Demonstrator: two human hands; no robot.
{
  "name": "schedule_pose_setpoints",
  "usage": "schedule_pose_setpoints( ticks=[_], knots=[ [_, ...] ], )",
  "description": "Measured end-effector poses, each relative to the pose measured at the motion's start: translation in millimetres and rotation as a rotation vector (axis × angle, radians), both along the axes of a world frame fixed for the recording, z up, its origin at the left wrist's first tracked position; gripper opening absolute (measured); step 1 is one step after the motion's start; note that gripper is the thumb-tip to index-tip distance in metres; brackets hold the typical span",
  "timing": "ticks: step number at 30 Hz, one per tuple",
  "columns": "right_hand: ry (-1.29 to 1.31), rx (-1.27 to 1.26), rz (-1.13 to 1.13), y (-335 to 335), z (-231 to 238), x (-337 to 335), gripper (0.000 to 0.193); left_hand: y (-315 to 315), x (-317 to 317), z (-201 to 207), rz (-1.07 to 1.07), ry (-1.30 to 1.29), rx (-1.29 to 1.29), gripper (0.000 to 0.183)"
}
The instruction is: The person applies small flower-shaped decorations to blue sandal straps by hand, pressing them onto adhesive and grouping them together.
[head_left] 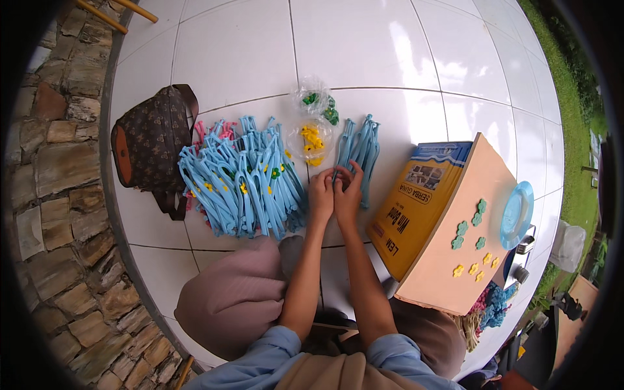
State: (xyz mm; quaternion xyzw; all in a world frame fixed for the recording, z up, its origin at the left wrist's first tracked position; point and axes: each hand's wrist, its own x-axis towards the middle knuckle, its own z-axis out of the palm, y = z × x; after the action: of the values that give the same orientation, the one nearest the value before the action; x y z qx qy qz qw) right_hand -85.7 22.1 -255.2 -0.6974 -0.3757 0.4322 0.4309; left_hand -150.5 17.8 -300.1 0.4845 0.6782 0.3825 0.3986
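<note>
My left hand (320,195) and my right hand (349,192) are pressed together over the white tiled floor (364,52), both pinching one light blue plastic piece (343,174) between the fingertips. Just beyond them lies a small bundle of the same blue plastic pieces (361,148). To the left of my hands spreads a big heap of blue plastic pieces (240,179), some with small yellow and green flower bits on them. Two clear bags sit beyond: one with yellow flower bits (312,138), one with green flower bits (317,103).
A brown patterned bag (151,143) lies at the left by a stone wall (58,195). At the right stands a cardboard box (448,227) with green and yellow flower bits on its flap, a blue round lid (517,214) beside it. My knees fill the lower middle.
</note>
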Motion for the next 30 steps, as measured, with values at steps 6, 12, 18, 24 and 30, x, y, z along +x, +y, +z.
schedule_pose_setpoints(
  ticks=[6, 12, 18, 24, 30],
  knots=[
    [0.084, 0.006, -0.053, 2, 3, 9, 0.048, 6, 6, 1, -0.108, 0.038, -0.190, 0.023],
    [0.122, 0.097, -0.259, 7, 30, 3, 0.049, 15, 20, 43, 0.051, -0.449, -0.277, 0.021],
    [0.469, 0.419, -0.396, 13, 100, -7, 0.040, 23, 23, 147, 0.111, -0.608, 0.026, 0.018],
    [0.435, 0.695, -0.296, -6, 230, 3, 0.043, 4, 29, 278, -0.020, -0.813, 0.293, 0.020],
    [0.102, 0.681, -0.105, -61, 342, 52, 0.046, -38, 55, 372, -0.264, -0.869, 0.476, 0.017]
  ],
)
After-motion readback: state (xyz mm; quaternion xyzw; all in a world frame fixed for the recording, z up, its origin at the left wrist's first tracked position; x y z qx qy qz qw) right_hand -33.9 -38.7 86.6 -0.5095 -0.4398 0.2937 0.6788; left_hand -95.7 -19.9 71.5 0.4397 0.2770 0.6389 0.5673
